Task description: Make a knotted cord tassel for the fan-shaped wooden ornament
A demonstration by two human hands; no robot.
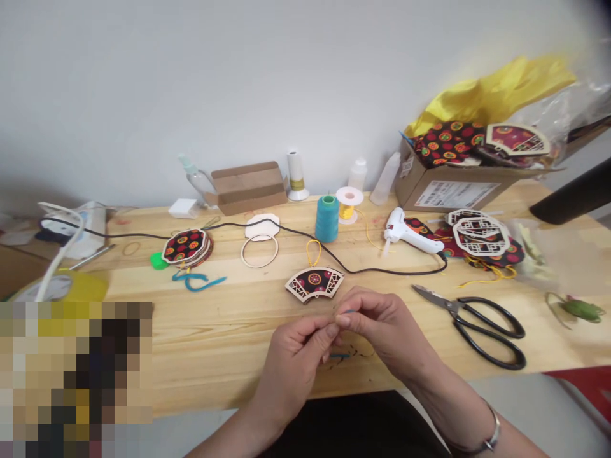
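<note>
My left hand [300,350] and my right hand [377,321] meet at the table's front edge, fingertips pinched together. Between them is a blue thread [340,355], mostly hidden by the fingers; one end pokes out below, and a bit of blue shows at my right fingertips. Just beyond lies a fan-shaped wooden pendant [315,281] with dark patterned cloth and a yellow cord loop [314,253]. Black-handled scissors [477,321] rest to the right of my right hand, blades half apart. Dark snippets are scattered under my hands.
Behind stand a teal thread cone [327,219], a yellow cord spool [349,205] and a white glue gun [410,234], its black cable crossing the table. A carton [453,187] sits back right. At left are stacked cloth-covered pieces [187,247], blue cord [198,280] and a wooden ring [259,251].
</note>
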